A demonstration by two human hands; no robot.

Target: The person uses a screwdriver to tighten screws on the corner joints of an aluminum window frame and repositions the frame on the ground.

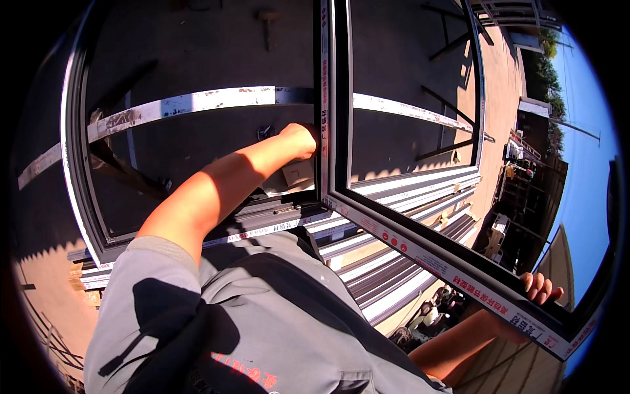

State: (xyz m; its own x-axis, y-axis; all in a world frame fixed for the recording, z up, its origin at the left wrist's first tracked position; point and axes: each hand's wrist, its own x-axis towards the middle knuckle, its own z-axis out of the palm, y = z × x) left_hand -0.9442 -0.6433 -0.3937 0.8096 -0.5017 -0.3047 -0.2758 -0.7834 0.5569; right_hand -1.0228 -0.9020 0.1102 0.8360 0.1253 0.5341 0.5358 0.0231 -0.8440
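Note:
A large dark window frame [72, 144] spreads across the left half of the view, with protective film on its bars. Joined to it at the middle upright is a window sash [426, 253], swung out at an angle to the right. My left hand [302, 140] is closed at the middle upright, its fingers partly hidden against the bar. My right hand [541, 289] wraps round the sash's lower bar near its outer corner, with fingertips over the inner edge. No glass shows in the part of the frame around my left arm.
Beneath the frame runs a scuffed white-grey beam [216, 98]. Several long film-wrapped profiles [387, 276] lie stacked below the sash. A hammer-like tool [267, 26] rests on the shaded ground. Dark metal stand legs [449, 105] are at the upper right.

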